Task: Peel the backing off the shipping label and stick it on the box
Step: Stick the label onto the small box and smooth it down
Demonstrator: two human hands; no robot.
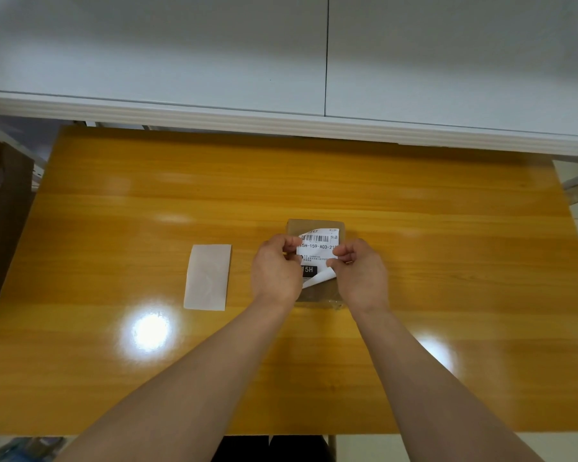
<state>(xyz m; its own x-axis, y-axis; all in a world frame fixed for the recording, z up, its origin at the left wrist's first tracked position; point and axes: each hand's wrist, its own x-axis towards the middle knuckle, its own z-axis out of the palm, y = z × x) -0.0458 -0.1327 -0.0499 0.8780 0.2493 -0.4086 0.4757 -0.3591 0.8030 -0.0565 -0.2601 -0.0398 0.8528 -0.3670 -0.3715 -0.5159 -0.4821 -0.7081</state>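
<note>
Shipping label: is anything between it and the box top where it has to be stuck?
Nothing visible. The shipping label is held by both hands right over the box, its near corner curled up. The peeled backing lies apart on the table, left of the box.

Wooden table (414,201): box (314,226), backing sheet (208,276)

box (315,228): only its far end and a strip near the front show; the shipping label (317,251) and both hands cover the rest.
shipping label: left edge hidden behind the left hand (274,271), right edge behind the right hand (361,275); small print too fine to read.
label contact with box: cannot tell whether any part is stuck down.
table (447,261): near corners cut off by the arms and the picture's edge.
</note>
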